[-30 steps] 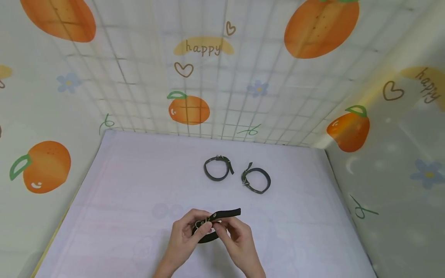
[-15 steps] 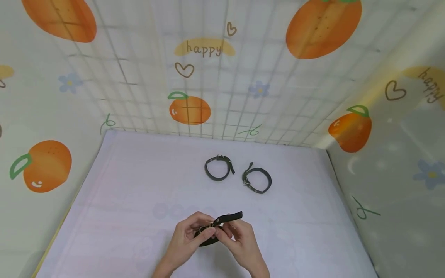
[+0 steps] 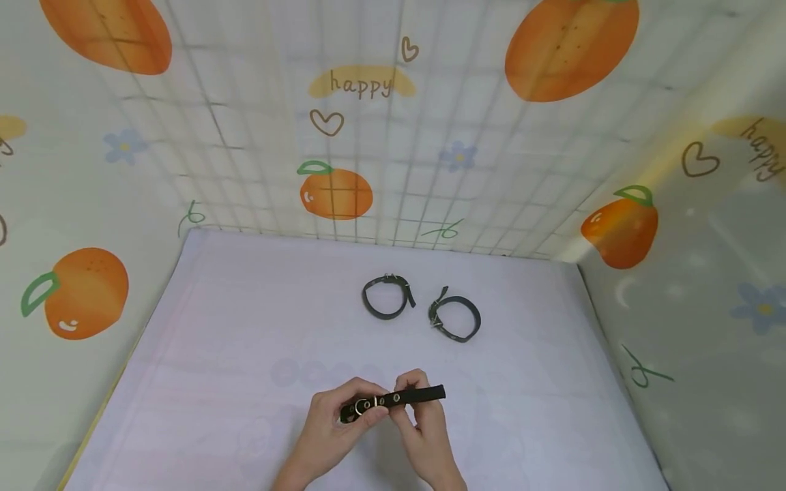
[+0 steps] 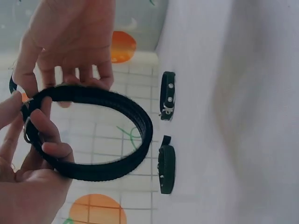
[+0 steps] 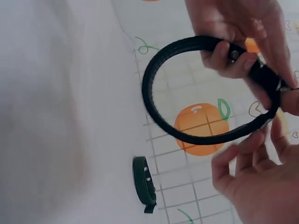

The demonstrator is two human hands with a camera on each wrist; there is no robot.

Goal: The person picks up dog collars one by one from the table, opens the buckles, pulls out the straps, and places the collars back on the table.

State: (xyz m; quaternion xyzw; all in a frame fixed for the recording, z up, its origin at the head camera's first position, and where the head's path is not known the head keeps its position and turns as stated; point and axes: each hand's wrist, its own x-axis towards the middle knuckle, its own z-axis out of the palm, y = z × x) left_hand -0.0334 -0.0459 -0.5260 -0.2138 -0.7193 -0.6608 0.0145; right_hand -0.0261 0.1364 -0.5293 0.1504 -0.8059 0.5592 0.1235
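Both hands hold a black buckled collar [image 3: 368, 404] low in front of the body, and in the wrist views it forms a closed loop. Its buckle, metal ring and eyelets face up in the head view, where its free end points right. My left hand [image 3: 338, 423] grips the buckle part, thumb in front and fingers behind. My right hand [image 3: 426, 433] pinches the collar just right of the buckle, under the free end. In the right wrist view the right hand [image 5: 266, 182] has its fingertips at the loop's lower edge. Some fingertips are hidden behind the strap.
Two more black collars lie buckled into rings farther back on the white table [image 3: 245, 320]: a left one [image 3: 385, 316] and a right one [image 3: 475, 314]. Behind and beside the table hang sheets printed with oranges [image 3: 336, 194], over a wire grid [image 3: 417, 204] at the back.
The collar has turned so its eyelets and ring face up and its free end lies straighter, farther right. The right fingers have shifted up behind the strap. Both other collars stay put.
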